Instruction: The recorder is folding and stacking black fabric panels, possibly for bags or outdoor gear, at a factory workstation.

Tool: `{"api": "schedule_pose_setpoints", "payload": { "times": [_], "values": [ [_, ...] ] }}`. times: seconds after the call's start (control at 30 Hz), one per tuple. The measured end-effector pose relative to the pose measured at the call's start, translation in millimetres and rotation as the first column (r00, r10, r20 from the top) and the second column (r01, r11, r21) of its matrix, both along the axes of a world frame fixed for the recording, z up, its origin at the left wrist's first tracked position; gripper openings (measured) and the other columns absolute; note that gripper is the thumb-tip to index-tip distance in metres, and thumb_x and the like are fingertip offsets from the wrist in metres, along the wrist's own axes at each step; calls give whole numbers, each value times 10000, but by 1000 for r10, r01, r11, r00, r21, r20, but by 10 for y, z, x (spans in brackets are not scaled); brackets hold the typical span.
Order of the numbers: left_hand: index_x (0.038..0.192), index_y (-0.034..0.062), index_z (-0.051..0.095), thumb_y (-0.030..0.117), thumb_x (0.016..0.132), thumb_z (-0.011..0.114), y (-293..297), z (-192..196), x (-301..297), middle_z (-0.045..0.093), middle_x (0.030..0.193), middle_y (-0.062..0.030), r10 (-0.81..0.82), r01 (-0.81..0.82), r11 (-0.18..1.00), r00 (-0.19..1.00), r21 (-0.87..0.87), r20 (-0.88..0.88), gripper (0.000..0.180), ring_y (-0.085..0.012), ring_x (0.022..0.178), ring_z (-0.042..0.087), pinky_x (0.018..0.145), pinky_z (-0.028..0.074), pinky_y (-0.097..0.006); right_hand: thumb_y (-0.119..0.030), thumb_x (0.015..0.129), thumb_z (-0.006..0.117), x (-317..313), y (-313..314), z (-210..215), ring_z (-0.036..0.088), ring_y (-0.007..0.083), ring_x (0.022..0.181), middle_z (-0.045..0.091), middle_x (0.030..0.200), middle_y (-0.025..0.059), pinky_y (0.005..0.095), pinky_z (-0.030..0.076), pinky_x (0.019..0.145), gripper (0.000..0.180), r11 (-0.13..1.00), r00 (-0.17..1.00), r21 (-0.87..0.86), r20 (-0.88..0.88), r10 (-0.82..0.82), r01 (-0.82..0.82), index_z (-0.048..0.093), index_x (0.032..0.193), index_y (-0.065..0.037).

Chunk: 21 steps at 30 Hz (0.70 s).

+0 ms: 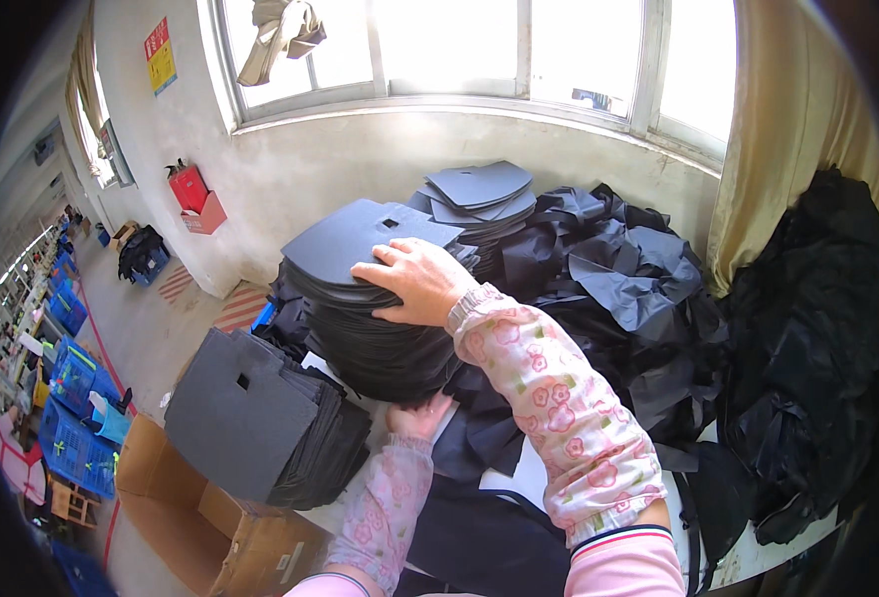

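On top of the tall stack of dark cut fabric pieces (pixel 380 318) at the middle of the bench (pixel 758 557), the right hand (pixel 414 282) lies palm down, its fingers (pixel 385 261) spread and pressing on the uppermost piece; the stack sits directly beneath them. At the foot of the same stack, the left hand (pixel 419 416) is tucked against its lower front edge; its fingers are hidden under the pile, so I cannot tell whether they are spread or closed. Left of the stack, a second, lower pile of grey pieces (pixel 255 418) leans over a cardboard box (pixel 240 532). Behind the stack lies a smaller heap of similar pieces (pixel 479 194), and right of it loose dark cloth (pixel 638 289) is strewn. Both forearms wear pink flowered sleeve covers (pixel 559 418).
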State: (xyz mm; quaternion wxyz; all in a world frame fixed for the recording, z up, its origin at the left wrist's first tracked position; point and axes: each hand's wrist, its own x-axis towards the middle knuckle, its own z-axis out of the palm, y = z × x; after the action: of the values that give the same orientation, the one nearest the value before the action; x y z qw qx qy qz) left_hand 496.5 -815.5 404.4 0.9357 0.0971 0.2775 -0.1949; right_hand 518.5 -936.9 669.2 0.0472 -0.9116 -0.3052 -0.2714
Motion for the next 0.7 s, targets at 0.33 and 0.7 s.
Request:
{"api": "schedule_pose_setpoints", "payload": {
  "times": [0.33, 0.7],
  "values": [
    [1493, 11, 198, 531, 955, 426, 430, 270, -131, 274, 1537, -218, -162, 156, 985, 983, -74, -85, 782, -442, 1379, 349, 1157, 218, -615, -218, 901, 701, 153, -717, 62, 645, 183, 870, 697, 972, 110, 289, 503, 831, 272, 332, 1000, 943, 0, -3, 1, 682, 1067, -4],
    [1450, 92, 407, 453, 984, 390, 216, 273, 174, 410, 1512, -136, -232, 228, 972, 970, 58, 70, 590, -366, 1407, 346, 1169, 187, -573, -430, 893, 698, 1032, -1911, -722, 705, 341, 830, 502, 1325, 212, 386, 609, 561, 825, -379, 715, 705, -685, -141, 600, 278, 1468, -14]
  ]
}}
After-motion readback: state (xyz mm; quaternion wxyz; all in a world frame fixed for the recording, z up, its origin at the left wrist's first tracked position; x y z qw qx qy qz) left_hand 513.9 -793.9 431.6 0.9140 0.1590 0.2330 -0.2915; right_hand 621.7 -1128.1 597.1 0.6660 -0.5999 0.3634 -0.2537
